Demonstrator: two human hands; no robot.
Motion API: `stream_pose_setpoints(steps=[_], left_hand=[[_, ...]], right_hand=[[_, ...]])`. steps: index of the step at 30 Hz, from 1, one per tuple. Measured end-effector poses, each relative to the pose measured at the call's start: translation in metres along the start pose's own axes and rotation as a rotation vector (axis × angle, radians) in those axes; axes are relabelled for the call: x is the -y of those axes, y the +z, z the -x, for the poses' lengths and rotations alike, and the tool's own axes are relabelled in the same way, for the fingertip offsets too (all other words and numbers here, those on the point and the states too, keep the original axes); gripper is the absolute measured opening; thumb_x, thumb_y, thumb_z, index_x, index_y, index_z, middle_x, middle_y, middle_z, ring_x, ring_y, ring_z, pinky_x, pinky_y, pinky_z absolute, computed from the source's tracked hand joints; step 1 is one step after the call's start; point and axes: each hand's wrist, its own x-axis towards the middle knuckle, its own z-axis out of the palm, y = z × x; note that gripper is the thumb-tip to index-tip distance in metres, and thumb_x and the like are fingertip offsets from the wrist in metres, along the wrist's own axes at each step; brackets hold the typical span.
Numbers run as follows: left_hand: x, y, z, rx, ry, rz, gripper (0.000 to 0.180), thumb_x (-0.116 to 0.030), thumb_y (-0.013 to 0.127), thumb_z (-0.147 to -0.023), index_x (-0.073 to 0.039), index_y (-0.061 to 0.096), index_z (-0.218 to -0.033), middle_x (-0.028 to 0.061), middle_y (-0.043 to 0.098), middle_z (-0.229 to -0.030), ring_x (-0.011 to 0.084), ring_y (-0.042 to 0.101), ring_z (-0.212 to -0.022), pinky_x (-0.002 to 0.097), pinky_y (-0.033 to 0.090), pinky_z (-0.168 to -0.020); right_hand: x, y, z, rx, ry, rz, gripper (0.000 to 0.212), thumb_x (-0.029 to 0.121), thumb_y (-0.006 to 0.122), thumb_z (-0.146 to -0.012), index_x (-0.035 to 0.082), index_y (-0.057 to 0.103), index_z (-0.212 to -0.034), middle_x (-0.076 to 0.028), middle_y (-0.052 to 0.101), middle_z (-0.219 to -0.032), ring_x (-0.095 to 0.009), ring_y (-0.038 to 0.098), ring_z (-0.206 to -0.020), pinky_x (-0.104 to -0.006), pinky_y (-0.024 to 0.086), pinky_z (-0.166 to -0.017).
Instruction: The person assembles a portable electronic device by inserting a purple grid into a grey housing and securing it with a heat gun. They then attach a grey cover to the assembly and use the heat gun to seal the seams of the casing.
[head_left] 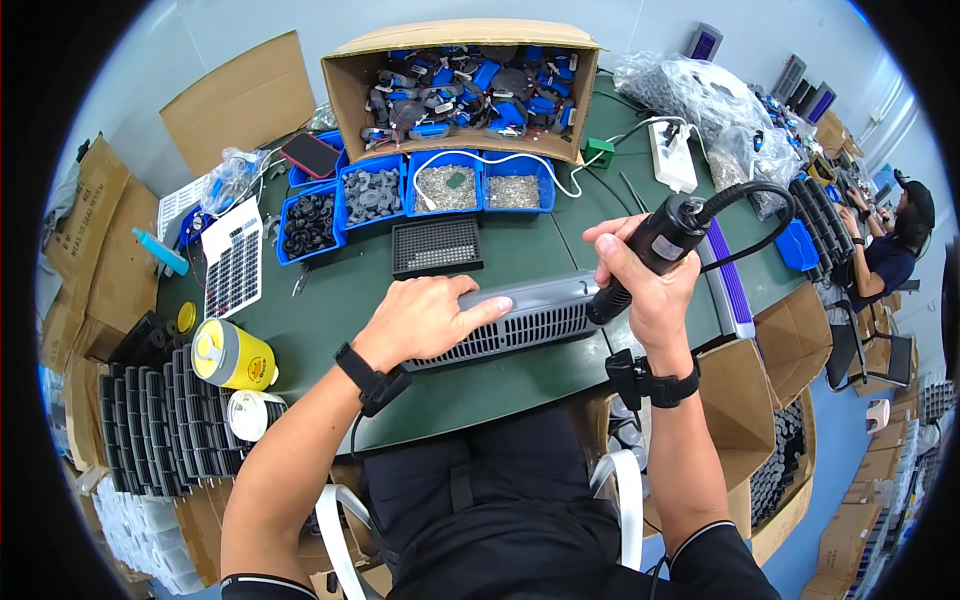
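Note:
My right hand point(655, 295) is wrapped round a black electric screwdriver point(668, 235), held at a slant with a thick black cable leaving its upper end. Its lower end is over the right end of a long grey slotted plastic housing point(550, 312); whether the bit touches is hidden. From the left, my left hand point(425, 318) grips the housing, thumb along the near side and fingers over the far edge. Just beyond the housing is a black perforated tray point(437, 247).
Blue bins point(340, 222) of screws and small dark parts stand below a cardboard box point(460, 150) of blue-and-grey motors. A yellow cup point(235, 355) and stacked black parts point(165, 425) are at left. A purple-and-white unit point(728, 280) lies at right; another person point(890, 240) sits beyond.

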Motion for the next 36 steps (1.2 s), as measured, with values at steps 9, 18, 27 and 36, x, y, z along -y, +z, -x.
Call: stream_pose_setpoints(steps=[9,18,27,36], left_hand=[[0.002,0.001,0.001,-0.002,0.007,-0.014,0.088,-0.084,0.045,-0.100,-0.007,0.079,-0.126,0.0188,0.081,-0.098,0.0388,0.077,-0.102,0.0502,0.058,-0.090],[-0.039,0.031,0.010,-0.577,0.393,0.165,0.064,-0.024,0.084,-0.092,-0.002,0.059,-0.146,0.0194,0.071,-0.125,0.0335,0.069,-0.103,0.0448,0.055,-0.092],[-0.111,0.082,-0.033,-0.234,0.335,0.977,0.083,0.001,0.073,-0.091,0.001,0.031,-0.163,0.0337,0.072,-0.122,0.0527,0.070,-0.109,0.0570,0.057,-0.092],[-0.126,0.117,-0.026,-0.405,0.159,0.975,0.081,-0.003,0.079,-0.092,-0.009,0.040,-0.163,0.0193,0.076,-0.128,0.0422,0.077,-0.102,0.0479,0.062,-0.084]], right_hand=[[0.003,-0.006,-0.005,0.110,0.050,-0.075,0.011,0.002,0.083,-0.091,0.000,0.073,-0.092,-0.019,0.079,-0.099,-0.011,0.067,-0.067,-0.0266,0.056,-0.063],[-0.013,-0.028,-0.013,0.243,0.084,-0.208,0.033,0.003,0.080,-0.088,-0.002,0.066,-0.117,-0.026,0.078,-0.104,-0.015,0.067,-0.067,-0.0284,0.056,-0.062],[-0.017,-0.038,-0.016,0.340,0.133,-0.380,0.056,0.020,0.083,-0.084,-0.012,0.062,-0.125,-0.030,0.077,-0.102,-0.018,0.067,-0.064,-0.0294,0.057,-0.063],[-0.012,-0.023,-0.003,0.090,0.022,-0.188,0.059,0.010,0.076,-0.085,-0.013,0.057,-0.136,-0.020,0.073,-0.088,-0.019,0.064,-0.061,-0.0293,0.054,-0.059]])
